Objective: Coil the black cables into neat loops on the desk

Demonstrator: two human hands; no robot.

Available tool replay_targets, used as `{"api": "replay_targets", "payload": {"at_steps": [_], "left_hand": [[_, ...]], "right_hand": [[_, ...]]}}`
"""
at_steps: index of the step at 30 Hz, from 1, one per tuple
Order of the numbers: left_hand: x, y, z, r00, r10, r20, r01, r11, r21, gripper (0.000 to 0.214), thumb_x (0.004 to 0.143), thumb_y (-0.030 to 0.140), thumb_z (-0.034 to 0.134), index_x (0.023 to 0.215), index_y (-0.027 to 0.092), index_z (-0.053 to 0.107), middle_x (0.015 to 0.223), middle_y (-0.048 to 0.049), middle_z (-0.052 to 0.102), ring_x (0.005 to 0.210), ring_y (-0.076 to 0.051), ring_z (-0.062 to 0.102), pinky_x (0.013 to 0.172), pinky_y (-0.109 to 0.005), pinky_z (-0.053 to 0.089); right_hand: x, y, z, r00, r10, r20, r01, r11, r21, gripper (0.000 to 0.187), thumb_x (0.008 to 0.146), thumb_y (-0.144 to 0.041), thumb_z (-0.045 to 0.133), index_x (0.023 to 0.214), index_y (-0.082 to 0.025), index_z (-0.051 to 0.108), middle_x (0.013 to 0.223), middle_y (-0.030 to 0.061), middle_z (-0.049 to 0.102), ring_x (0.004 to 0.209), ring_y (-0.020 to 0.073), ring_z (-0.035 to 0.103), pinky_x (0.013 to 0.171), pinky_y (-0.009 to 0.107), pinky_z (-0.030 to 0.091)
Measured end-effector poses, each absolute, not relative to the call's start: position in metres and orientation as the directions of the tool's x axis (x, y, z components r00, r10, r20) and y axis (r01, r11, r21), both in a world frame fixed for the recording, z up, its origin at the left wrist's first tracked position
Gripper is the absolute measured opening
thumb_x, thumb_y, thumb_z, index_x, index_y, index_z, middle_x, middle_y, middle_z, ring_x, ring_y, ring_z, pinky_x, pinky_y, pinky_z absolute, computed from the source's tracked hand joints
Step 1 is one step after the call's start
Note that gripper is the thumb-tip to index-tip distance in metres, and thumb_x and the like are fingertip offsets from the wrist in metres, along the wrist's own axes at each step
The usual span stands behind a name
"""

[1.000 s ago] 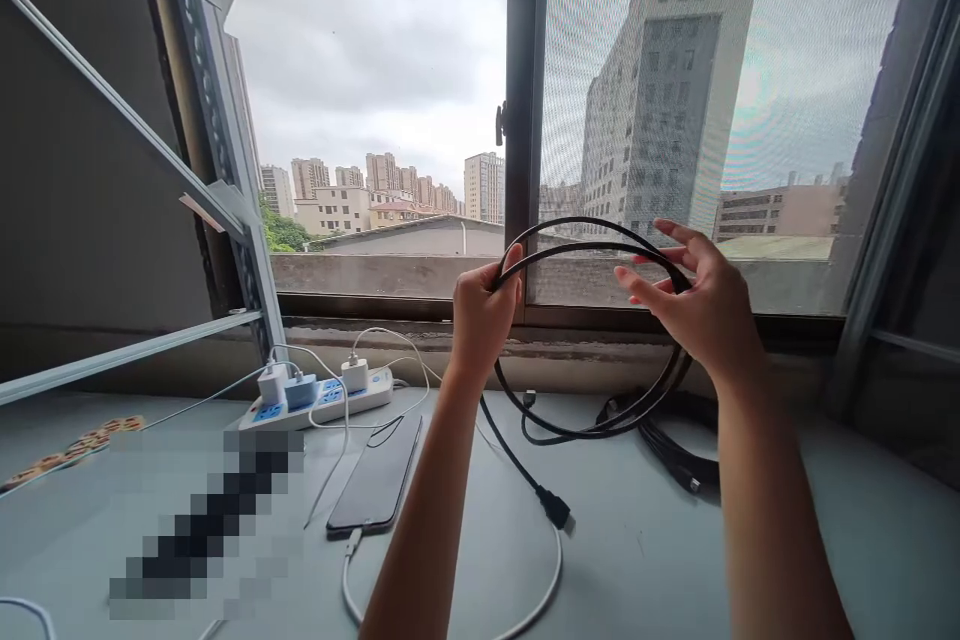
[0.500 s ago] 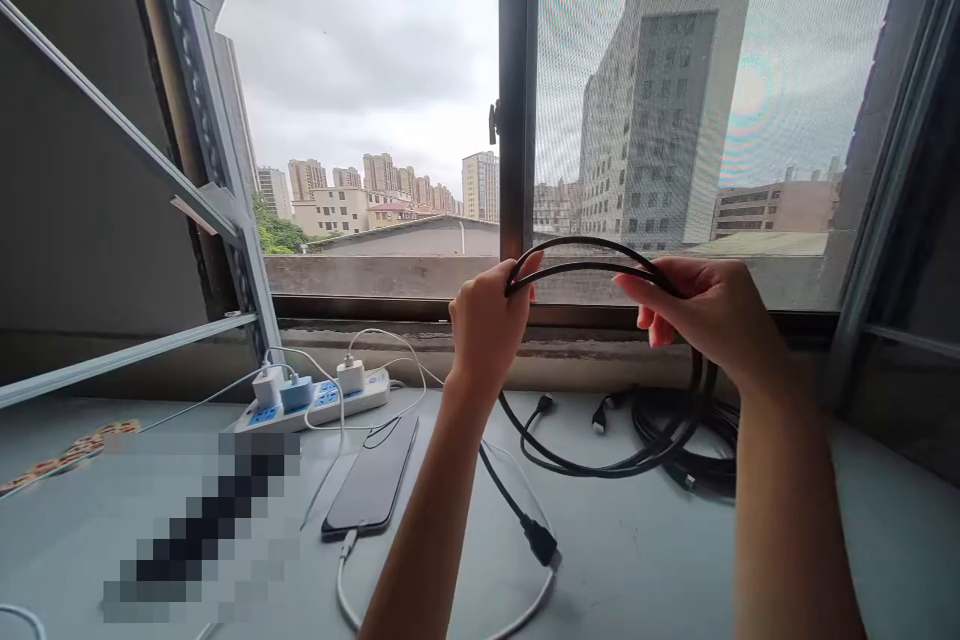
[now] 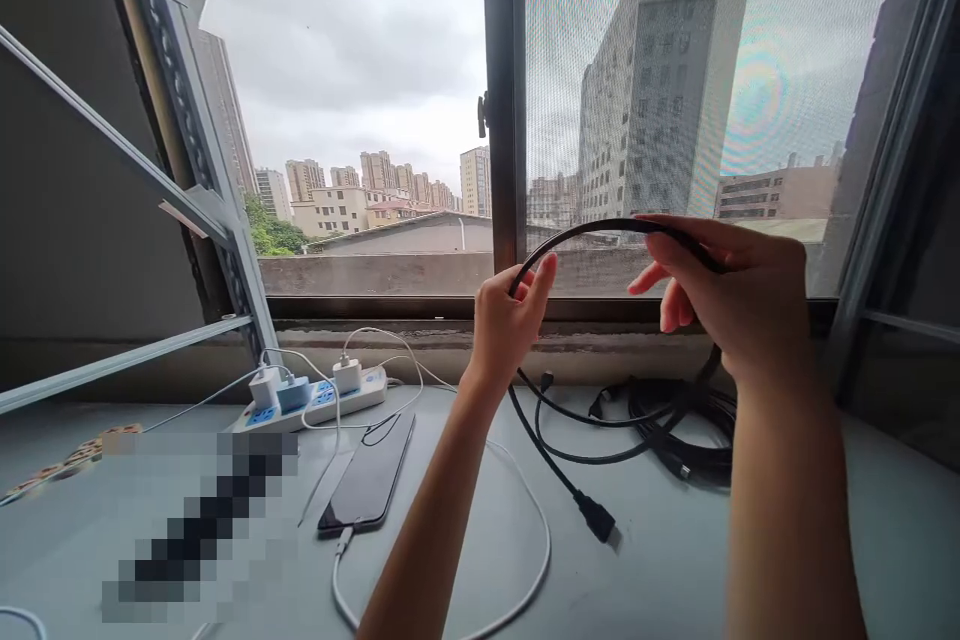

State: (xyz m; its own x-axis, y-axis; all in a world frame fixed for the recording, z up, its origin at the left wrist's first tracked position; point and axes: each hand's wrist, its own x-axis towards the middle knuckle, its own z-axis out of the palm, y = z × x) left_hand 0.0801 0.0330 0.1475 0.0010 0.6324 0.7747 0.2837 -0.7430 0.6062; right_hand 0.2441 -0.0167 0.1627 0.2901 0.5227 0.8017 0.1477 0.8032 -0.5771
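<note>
A black cable (image 3: 581,229) arches between my two raised hands. My left hand (image 3: 511,312) is closed round its left side, the thumb pointing up. At the other side my right hand (image 3: 739,292) pinches the cable between thumb and fingers, its lower fingers curled loosely. Loops of the cable hang below both hands towards the desk. One end, a black plug with a metal tip (image 3: 598,517), dangles below my left hand. Behind the loops, a second coil of black cable (image 3: 686,455) lies on the desk, with small connectors near it.
A smartphone (image 3: 367,475) lies on the grey desk with a white charging cable (image 3: 546,560) attached. Behind it is a power strip (image 3: 322,405) holding several chargers. A metal shelf post (image 3: 225,170) stands at left, and a window spans the back. A patch at lower left is pixelated.
My right hand has moved right and slightly up, and my left hand a little right. Two separate strands between them now look like one arch. The dangling plug has swung right.
</note>
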Motion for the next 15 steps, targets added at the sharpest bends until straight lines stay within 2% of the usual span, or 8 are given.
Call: {"api": "replay_targets", "payload": {"at_steps": [3,5,7,9,12,13,15], "left_hand": [[0.078,0.040,0.142,-0.055,0.731,0.680,0.372,-0.617,0.693,0.042,0.080,0.049,0.053,0.051,0.019,0.050,0.035,0.0033,0.043,0.035,-0.011,0.048,0.042,-0.021,0.035],[0.077,0.045,0.137,-0.016,0.830,0.557,0.435,-0.496,0.752,0.039,0.078,0.045,0.055,0.050,0.017,0.055,0.038,-0.0009,0.050,0.040,-0.014,0.054,0.045,-0.022,0.040],[0.078,0.047,0.132,0.105,0.928,0.359,0.473,-0.364,0.803,0.044,0.077,0.047,0.054,0.046,0.016,0.056,0.041,-0.0061,0.055,0.043,-0.017,0.057,0.046,-0.024,0.043],[0.081,0.046,0.128,0.286,0.952,0.111,0.515,-0.251,0.820,0.052,0.077,0.055,0.049,0.043,0.015,0.057,0.044,-0.0101,0.058,0.044,-0.019,0.058,0.047,-0.026,0.045],[0.090,0.042,0.124,0.563,0.795,-0.226,0.574,-0.179,0.799,0.063,0.080,0.064,0.034,0.055,0.015,0.066,0.053,-0.0110,0.062,0.055,-0.020,0.061,0.063,-0.029,0.049],[0.094,0.040,0.122,0.625,0.720,-0.300,0.571,-0.160,0.805,0.065,0.081,0.064,0.030,0.062,0.016,0.068,0.055,-0.0100,0.063,0.059,-0.020,0.063,0.070,-0.031,0.049],[0.099,0.039,0.121,0.710,0.609,-0.354,0.524,-0.120,0.843,0.061,0.083,0.062,0.027,0.077,0.018,0.069,0.055,-0.0071,0.062,0.068,-0.021,0.064,0.081,-0.034,0.045]], "right_hand": [[0.241,-0.026,0.168,0.443,0.411,0.797,0.141,0.846,-0.514,0.022,0.071,-0.031,0.071,0.090,-0.019,0.074,0.049,-0.0031,0.063,0.025,0.0046,0.041,0.024,0.016,0.029],[0.241,-0.033,0.171,0.538,0.359,0.763,0.113,0.866,-0.488,0.024,0.072,-0.033,0.071,0.089,-0.017,0.074,0.046,-0.0037,0.061,0.023,0.0035,0.038,0.022,0.016,0.023],[0.242,-0.038,0.173,0.595,0.332,0.732,0.080,0.882,-0.465,0.028,0.072,-0.035,0.069,0.090,-0.015,0.073,0.042,-0.0047,0.057,0.022,0.0030,0.034,0.022,0.016,0.018],[0.242,-0.042,0.174,0.609,0.313,0.729,0.065,0.896,-0.438,0.031,0.072,-0.036,0.069,0.092,-0.013,0.073,0.040,-0.0054,0.055,0.021,0.0031,0.033,0.022,0.017,0.016],[0.237,-0.044,0.174,0.578,0.281,0.766,0.056,0.923,-0.381,0.030,0.070,-0.035,0.071,0.091,-0.013,0.073,0.041,-0.0050,0.056,0.022,0.0044,0.037,0.021,0.017,0.017],[0.234,-0.044,0.174,0.560,0.269,0.784,0.053,0.932,-0.358,0.029,0.069,-0.034,0.071,0.090,-0.014,0.073,0.041,-0.0050,0.056,0.023,0.0051,0.039,0.021,0.017,0.017],[0.230,-0.046,0.173,0.528,0.249,0.812,0.050,0.945,-0.322,0.026,0.068,-0.032,0.073,0.088,-0.015,0.074,0.040,-0.0054,0.056,0.024,0.0067,0.043,0.020,0.017,0.019]]}}
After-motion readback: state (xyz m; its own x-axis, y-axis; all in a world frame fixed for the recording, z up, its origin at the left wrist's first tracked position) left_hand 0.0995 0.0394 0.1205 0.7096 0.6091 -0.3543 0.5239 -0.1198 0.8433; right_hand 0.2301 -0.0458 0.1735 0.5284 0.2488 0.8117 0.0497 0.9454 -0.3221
